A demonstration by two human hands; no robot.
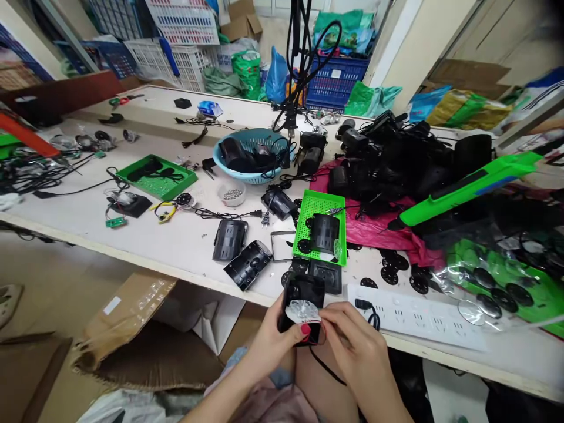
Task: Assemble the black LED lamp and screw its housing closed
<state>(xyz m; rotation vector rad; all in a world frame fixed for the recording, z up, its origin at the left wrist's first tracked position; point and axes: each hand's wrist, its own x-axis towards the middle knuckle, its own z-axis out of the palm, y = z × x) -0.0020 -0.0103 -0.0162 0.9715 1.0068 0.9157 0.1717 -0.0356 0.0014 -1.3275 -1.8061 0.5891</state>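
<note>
My left hand (281, 329) is closed around a black plastic housing (304, 286) just over the table's front edge, its thumb near a clear round plastic piece (303, 311) lying in the housing. At the right side of that clear piece, my right hand (352, 335) pinches with thumb and fingertips; what sits between them is too small to make out. Thin red wire shows by the fingers, and a black cord (328, 367) hangs below the housing. Beyond the hands lie a flat black square part (326, 276) and two black half shells (230, 239).
A bright green tray (319, 202) holds a black housing and discs. Behind it stand a blue basket (251, 174) and a cup of small screws (232, 194). A green electric screwdriver (467, 191) hangs at right above a white power strip (423, 320). Black cables dangle at centre.
</note>
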